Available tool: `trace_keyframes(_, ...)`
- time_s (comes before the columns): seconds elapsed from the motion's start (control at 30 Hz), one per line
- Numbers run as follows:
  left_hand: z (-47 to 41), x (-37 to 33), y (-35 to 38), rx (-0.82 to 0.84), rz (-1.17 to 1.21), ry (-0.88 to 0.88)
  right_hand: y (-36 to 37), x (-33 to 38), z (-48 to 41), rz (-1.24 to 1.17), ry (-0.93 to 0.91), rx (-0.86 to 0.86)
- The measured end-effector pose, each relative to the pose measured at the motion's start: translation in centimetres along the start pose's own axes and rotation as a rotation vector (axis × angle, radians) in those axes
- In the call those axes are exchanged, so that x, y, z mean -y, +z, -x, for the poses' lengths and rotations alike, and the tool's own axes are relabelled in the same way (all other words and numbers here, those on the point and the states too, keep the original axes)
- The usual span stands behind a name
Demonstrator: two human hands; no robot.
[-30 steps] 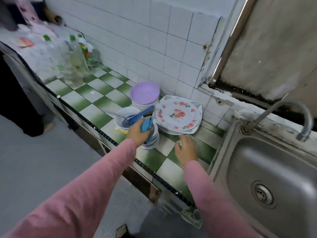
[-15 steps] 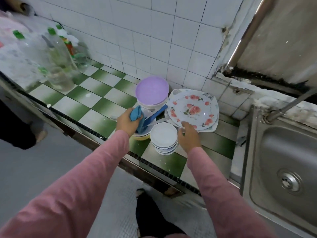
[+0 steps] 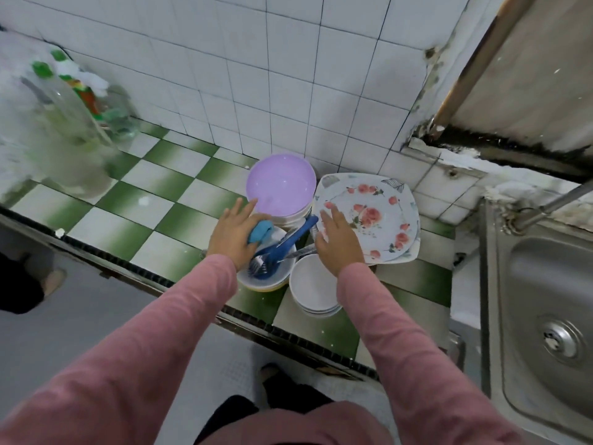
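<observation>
Fingers of left hand hold a blue cloth beside the purple bowl; right hand fingers lie straight and open on the floral plate

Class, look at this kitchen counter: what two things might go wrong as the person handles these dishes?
1. The stack of small white bowls sits near the counter front edge, just under the right hand wrist; the sleeve might knock it off.
2. The left hand pinches a blue cloth while reaching to the purple bowl perched atop other bowls; such a partial grip may let it slip.
</observation>
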State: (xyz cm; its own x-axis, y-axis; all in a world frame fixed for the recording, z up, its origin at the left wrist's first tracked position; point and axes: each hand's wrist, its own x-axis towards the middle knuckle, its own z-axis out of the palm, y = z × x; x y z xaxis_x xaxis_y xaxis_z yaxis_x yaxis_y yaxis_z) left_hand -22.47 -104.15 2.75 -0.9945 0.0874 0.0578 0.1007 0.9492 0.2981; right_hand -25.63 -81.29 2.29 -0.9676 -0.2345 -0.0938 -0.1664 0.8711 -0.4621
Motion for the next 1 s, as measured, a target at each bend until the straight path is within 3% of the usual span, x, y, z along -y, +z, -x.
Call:
trace_keyframes(0.2, -1.6, 2.4, -0.3, 0.092, -0.039, 0.145, 1.5, 2.7, -0.8, 0.184, -0.042, 0.08)
trace_keyframes(0.37, -2.4, 4.3, -1.2, 0.177, 0.177, 0.098, 2.3, 4.6, -1.5, 0.332, -0.079, 0.1)
trace_keyframes(0.73, -3.8, 6.8, -3.2, 0.233, 0.267, 0.19, 4.9, 8.0, -2.1, 0.565, -0.053, 0.176)
trace_keyframes(1.0, -5.0, 7.4, -3.3, 0.294, 0.429, 0.041, 6.0, 8.8, -2.4, 0.663, -0.008, 0.178)
